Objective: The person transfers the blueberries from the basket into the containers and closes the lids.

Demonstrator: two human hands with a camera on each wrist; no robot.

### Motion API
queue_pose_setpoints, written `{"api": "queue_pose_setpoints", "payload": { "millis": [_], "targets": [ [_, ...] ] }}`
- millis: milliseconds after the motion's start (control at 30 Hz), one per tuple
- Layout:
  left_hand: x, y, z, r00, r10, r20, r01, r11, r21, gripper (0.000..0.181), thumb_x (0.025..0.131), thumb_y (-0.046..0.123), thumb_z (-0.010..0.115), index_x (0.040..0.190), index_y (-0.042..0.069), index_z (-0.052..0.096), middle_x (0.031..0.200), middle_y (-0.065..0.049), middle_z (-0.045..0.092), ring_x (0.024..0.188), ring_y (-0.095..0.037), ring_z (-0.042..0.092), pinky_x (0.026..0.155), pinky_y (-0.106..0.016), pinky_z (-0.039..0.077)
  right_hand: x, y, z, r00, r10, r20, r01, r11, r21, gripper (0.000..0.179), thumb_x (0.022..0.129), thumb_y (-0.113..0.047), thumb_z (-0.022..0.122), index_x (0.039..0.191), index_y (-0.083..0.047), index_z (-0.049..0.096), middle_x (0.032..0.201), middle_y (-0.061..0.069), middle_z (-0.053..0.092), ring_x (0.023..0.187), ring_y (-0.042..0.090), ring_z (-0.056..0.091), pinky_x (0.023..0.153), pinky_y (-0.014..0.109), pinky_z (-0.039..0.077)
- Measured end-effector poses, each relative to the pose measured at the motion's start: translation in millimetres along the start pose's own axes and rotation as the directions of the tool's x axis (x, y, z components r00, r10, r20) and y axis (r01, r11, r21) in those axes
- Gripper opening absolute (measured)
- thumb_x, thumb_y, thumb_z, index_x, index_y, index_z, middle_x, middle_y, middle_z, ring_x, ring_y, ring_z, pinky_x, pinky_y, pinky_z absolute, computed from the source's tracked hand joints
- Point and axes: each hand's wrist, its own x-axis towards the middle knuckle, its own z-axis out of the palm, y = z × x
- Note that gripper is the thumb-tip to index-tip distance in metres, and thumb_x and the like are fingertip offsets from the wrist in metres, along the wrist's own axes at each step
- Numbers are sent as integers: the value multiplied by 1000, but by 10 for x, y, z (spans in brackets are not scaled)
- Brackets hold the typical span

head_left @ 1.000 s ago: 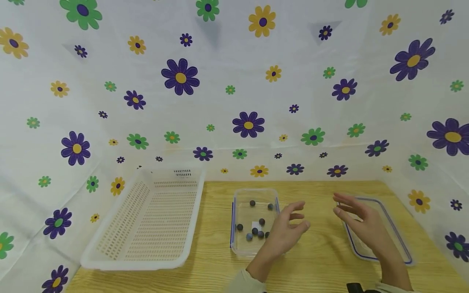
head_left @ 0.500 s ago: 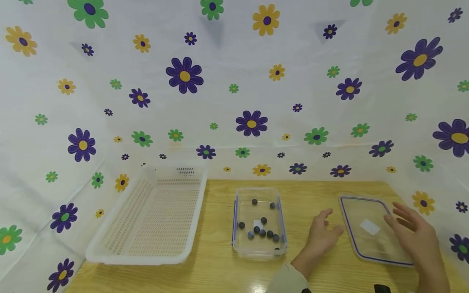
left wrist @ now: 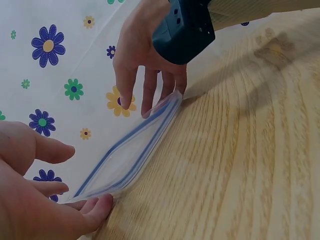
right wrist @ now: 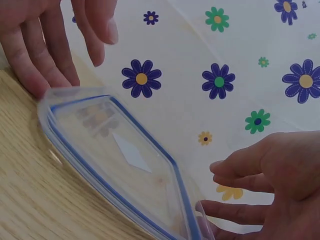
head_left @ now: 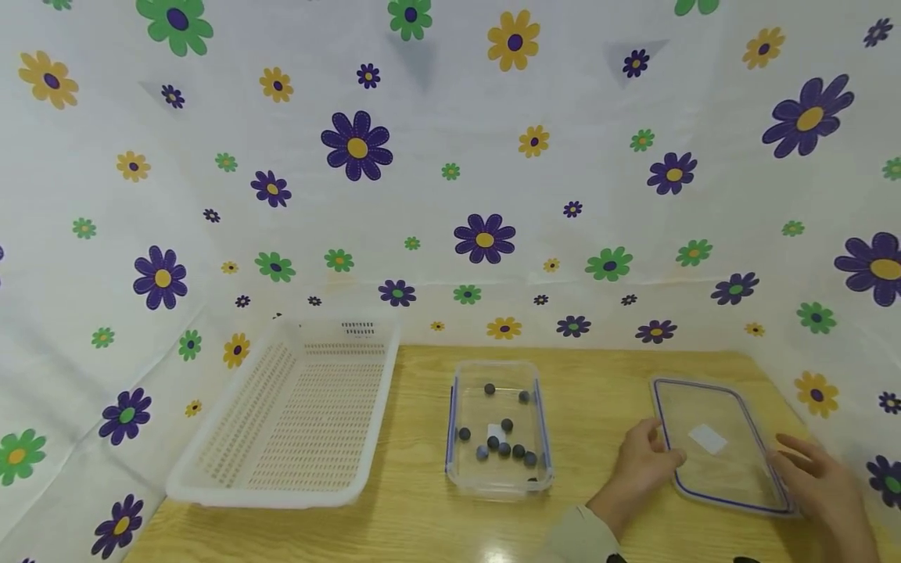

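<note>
The clear plastic lid with a blue seal lies on the table at the right. My left hand is at its left edge, fingers bent loosely and fingertips touching the rim. On the opposite side my right hand has relaxed fingers against the lid's right edge. In the left wrist view the lid spans the space between both hands. The right wrist view shows the lid with my right hand beside its near end. A clear food container with several blueberries stands left of my left hand.
A white perforated plastic basket stands at the left on the wooden table. White flower-patterned sheeting forms the back and sides. A pale label shows at the lid.
Both hands have moved right, away from above the container and down to the lid's two sides. The container, blueberries and basket stay in place; the view has shifted slightly.
</note>
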Motion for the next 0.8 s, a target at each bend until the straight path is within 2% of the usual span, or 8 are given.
{"api": "queue_pose_setpoints", "payload": {
  "millis": [67, 167, 300, 400, 467, 567, 667, 800],
  "targets": [
    [0, -4, 14, 1000, -4, -15, 4, 1000, 2, 50, 82, -4, 77, 129, 8, 67, 117, -5, 67, 102, -20, 65, 86, -30, 56, 25, 39, 11, 1000, -13, 7, 13, 1000, -1, 74, 107, -38, 48, 159, 5, 19, 158, 38, 21, 135, 56, 36, 99, 61, 45],
    [18, -26, 25, 999, 3, -40, -2, 1000, 17, 48, 81, -5, 78, 126, 6, 69, 104, 2, 67, 91, -12, 63, 79, -25, 55, 65, 71, 23, 1000, 16, 1, -16, 999, 43, 71, 107, -35, 49, 160, 3, 20, 159, 38, 21, 138, 54, 34, 102, 61, 44],
    [51, -76, 14, 998, 32, -61, -29, 999, 45, 47, 79, -10, 78, 123, 5, 71, 92, 8, 63, 80, -5, 59, 69, -22, 53, 121, 115, 23, 998, 49, -28, -48, 999, 22, 67, 107, -30, 50, 159, 3, 23, 157, 39, 25, 138, 54, 33, 103, 58, 46],
    [74, -98, -18, 997, 43, -59, -41, 999, 35, 50, 77, -15, 76, 123, 4, 71, 92, 9, 61, 77, -4, 59, 66, -22, 53, 171, 143, 24, 998, 53, -43, -53, 999, -5, 64, 106, -25, 51, 158, 4, 26, 156, 37, 28, 133, 51, 40, 82, 38, 55],
    [84, -107, -41, 998, 40, -49, -39, 999, 14, 53, 75, -18, 75, 124, 4, 71, 92, 9, 60, 77, -4, 58, 65, -22, 54, 205, 149, 21, 996, 75, -41, -75, 997, 15, 64, 106, -22, 52, 159, 1, 26, 159, 34, 28, 131, 48, 42, 68, 25, 51],
    [82, -100, -83, 998, 44, -33, -44, 999, -5, 57, 74, -21, 73, 125, 5, 70, 94, 9, 60, 75, -5, 58, 63, -23, 54, 225, 132, 19, 994, 107, -21, -106, 992, 62, 63, 107, -22, 50, 161, -3, 23, 164, 28, 23, 131, 43, 41, 73, 27, 53],
    [71, -63, -137, 998, 55, -13, -56, 997, -46, 62, 72, -25, 69, 126, 6, 69, 95, 10, 60, 75, -6, 61, 60, -23, 54, 215, 73, 15, 992, 127, -1, -126, 988, 84, 64, 109, -28, 48, 163, -8, 21, 167, 22, 18, 130, 39, 40, 90, 40, 52],
    [51, 44, -239, 997, 79, 6, -77, 990, -115, 64, 73, -27, 67, 126, 9, 70, 98, 12, 59, 73, -8, 62, 57, -25, 55, 135, -63, 22, 997, 81, 3, -81, 993, 90, 65, 109, -37, 46, 164, -11, 21, 169, 19, 16, 128, 36, 42, 106, 52, 44]
  ]
}}
